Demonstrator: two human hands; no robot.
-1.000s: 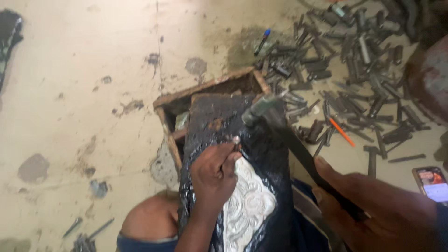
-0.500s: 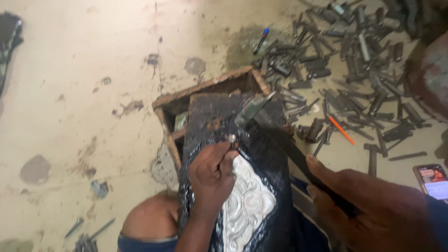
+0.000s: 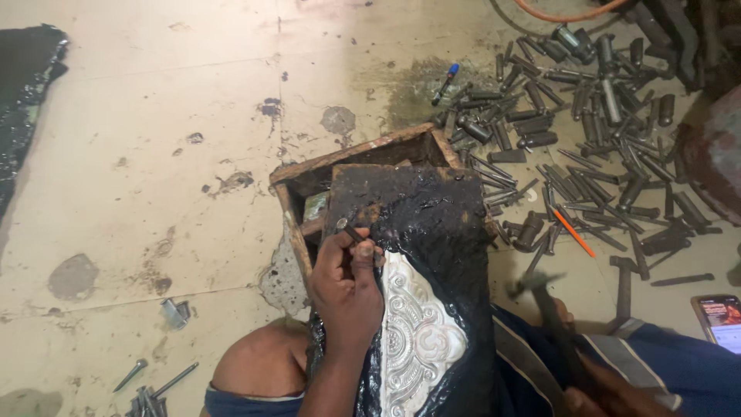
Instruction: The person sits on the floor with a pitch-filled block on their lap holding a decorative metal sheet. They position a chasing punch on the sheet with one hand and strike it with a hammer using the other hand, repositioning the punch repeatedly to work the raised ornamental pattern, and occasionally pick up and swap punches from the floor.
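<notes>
The left hand (image 3: 347, 282) pinches a small metal punch (image 3: 351, 232), its tip set on the embossed silver sheet (image 3: 413, 340) just right of the fingers. That sheet lies bedded in a black pitch block (image 3: 432, 224), propped on a wooden box (image 3: 363, 154) beyond the hand. The right hand (image 3: 610, 394), low at the frame's edge, grips a hammer (image 3: 544, 301) raised clear of the punch. Farther right, many steel punches (image 3: 571, 116) lie scattered on the floor (image 3: 154, 154), with a phone (image 3: 719, 316) nearby.
</notes>
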